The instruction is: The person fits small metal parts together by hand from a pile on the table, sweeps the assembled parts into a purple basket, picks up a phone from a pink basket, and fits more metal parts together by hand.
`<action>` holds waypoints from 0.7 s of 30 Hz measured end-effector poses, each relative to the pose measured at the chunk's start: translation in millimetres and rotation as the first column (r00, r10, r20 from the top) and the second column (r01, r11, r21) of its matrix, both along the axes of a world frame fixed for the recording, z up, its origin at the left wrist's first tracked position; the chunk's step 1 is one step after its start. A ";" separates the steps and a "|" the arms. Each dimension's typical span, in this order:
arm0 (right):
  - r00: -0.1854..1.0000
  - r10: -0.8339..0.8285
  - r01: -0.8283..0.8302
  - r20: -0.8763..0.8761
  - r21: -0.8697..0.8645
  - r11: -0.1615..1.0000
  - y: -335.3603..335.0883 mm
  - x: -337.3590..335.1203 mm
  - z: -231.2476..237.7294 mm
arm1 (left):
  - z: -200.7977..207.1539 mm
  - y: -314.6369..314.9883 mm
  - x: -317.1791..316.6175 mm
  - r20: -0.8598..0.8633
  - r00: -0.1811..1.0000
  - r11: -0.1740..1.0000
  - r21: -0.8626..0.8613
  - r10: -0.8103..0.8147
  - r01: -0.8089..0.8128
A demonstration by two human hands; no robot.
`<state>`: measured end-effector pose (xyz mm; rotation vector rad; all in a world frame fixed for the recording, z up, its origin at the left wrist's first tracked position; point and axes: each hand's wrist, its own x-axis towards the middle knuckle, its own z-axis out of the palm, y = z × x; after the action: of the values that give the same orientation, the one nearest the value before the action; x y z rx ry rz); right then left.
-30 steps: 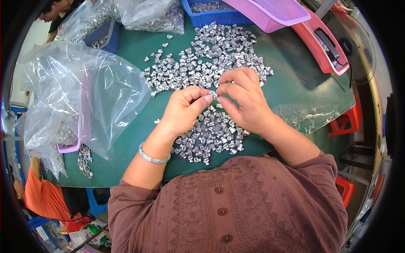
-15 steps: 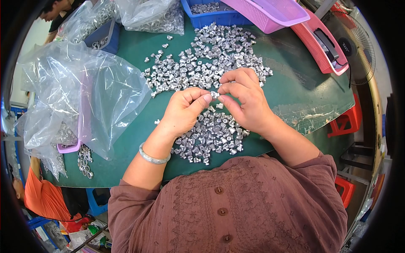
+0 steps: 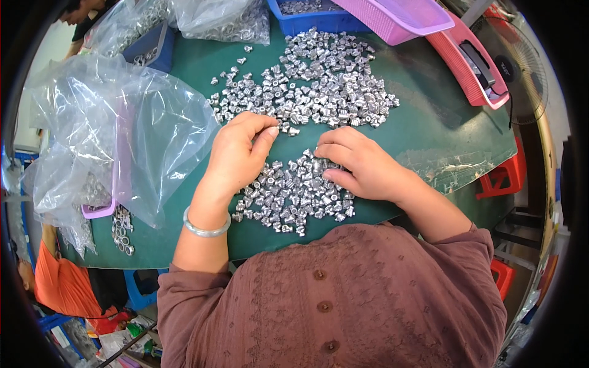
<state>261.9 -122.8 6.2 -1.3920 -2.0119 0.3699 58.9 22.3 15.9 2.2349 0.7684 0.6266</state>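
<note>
1. Fingers (image 3: pixel 259 122) of the left hand (image 3: pixel 235 150) pinch just beyond the left side of the near pile (image 3: pixel 294 197), thumb and forefinger almost meeting beside loose metal pieces (image 3: pixel 293 131); whether one is caught between the tips cannot be told.
2. Curled over the near pile's far right edge, the right hand (image 3: pixel 367 164) has its thumb apart from its forefinger; pieces lie close under them, and whether one is grasped is unclear.
3. Metal pieces form the near pile itself and the far pile (image 3: pixel 334 80) beyond it. They look light, rigid and hard to break, perhaps slick on their smooth rims; the ribbed sides seem the surest hold.
4. Left of the near pile, a clear plastic bag (image 3: pixel 169 129) spreads over the green worktop (image 3: pixel 432 132); well beyond the near pile are a blue bin (image 3: pixel 316 23) and a lilac basket (image 3: pixel 396 18).
5. No lettering can be made out on the pieces. Far to the near pile's right, a fan (image 3: pixel 507 65) carries a pale mark, too small to read.
</note>
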 end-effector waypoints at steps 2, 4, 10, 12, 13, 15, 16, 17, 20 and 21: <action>0.987 0.118 -0.106 0.108 -0.110 0.988 -8.9 8.1 -2.6 | 4.2 -1.8 -16.5 -0.064 0.991 0.992 0.038 -0.115 0.118; 0.978 0.167 -0.149 0.129 -0.136 0.979 -18.1 12.3 0.9 | 6.8 -9.4 -40.9 -0.137 0.975 0.973 0.127 -0.176 0.194; 0.917 0.242 -0.162 0.317 -0.260 0.952 -24.1 5.6 6.8 | -9.6 -44.9 -75.8 -0.503 0.829 0.922 0.142 -0.245 0.359; 0.906 0.249 -0.181 0.343 -0.218 0.959 -20.5 0.3 3.0 | -17.5 -50.5 -69.4 -0.473 0.855 0.919 0.201 -0.213 0.340; 0.896 0.244 -0.182 0.370 -0.193 0.964 -19.1 -1.2 0.9 | -19.6 -52.6 -63.3 -0.452 0.867 0.915 0.221 -0.211 0.338; 0.899 0.244 -0.195 0.363 -0.164 0.967 -16.1 -3.6 -5.2 | -21.4 -56.9 -54.9 -0.439 0.877 0.912 0.248 -0.195 0.326; 0.904 0.240 -0.201 0.353 -0.145 0.969 -14.8 -4.9 -7.6 | -23.6 -58.0 -52.0 -0.420 0.884 0.914 0.243 -0.203 0.326; 0.902 0.239 -0.204 0.359 -0.132 0.970 -14.3 -6.3 -8.7 | -24.3 -59.0 -49.7 -0.401 0.891 0.914 0.239 -0.214 0.327; 0.913 0.212 -0.191 0.348 -0.095 0.977 -15.4 -10.6 -12.5 | -25.2 -60.0 -49.9 -0.397 0.895 0.907 0.267 -0.204 0.325; 0.916 0.211 -0.194 0.340 -0.084 0.977 -14.9 -12.1 -14.8 | -26.8 -60.1 -48.1 -0.395 0.895 0.907 0.264 -0.210 0.329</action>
<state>249.8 -137.7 -8.6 -1.3545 -2.4640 0.2777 10.9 -37.7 -10.9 2.7484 0.5275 0.2153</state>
